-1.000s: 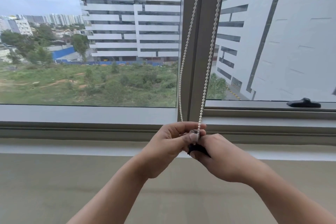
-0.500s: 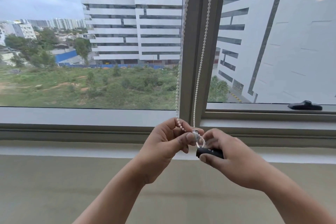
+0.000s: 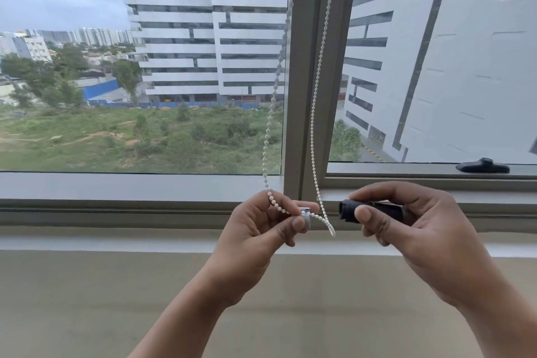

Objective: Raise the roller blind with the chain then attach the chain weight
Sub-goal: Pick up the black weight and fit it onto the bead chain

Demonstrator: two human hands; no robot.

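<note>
Weight (image 3: 373, 211), pinched in the right hand (image 3: 418, 238), lies level just right of the left hand (image 3: 255, 238) pinching the chain (image 3: 312, 125) at its clip (image 3: 305, 216), open end toward it.

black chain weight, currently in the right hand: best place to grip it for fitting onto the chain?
Probably grip the chain weight round its mid-barrel, from the right. It is a short tube lying horizontal with its open end facing left toward the white connector pinched in the left hand. The right hand holds it so, leaving that end clear for the bead chain.
</note>
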